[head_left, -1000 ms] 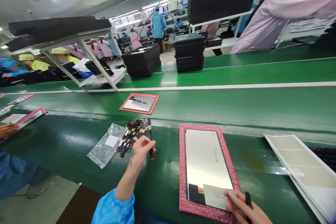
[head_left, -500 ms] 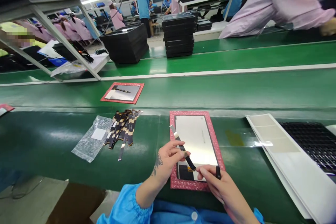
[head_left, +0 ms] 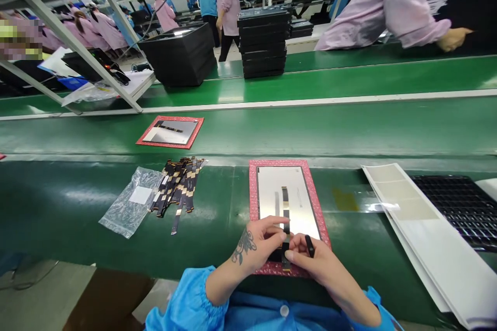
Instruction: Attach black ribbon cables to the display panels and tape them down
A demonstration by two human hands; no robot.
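Lengthwise, cable (head_left: 285, 200) reaches panel's (head_left: 269, 191) near edge.

The left hand (head_left: 258, 245) and right hand (head_left: 314, 261) cover the panel (head_left: 303, 201)'s near end and the cable (head_left: 285, 199)'s tip; the tray (head_left: 454, 207) runs off-frame.

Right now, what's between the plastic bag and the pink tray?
A pile of flex strips beside the bag, then bare green bench to the tray. Head view.
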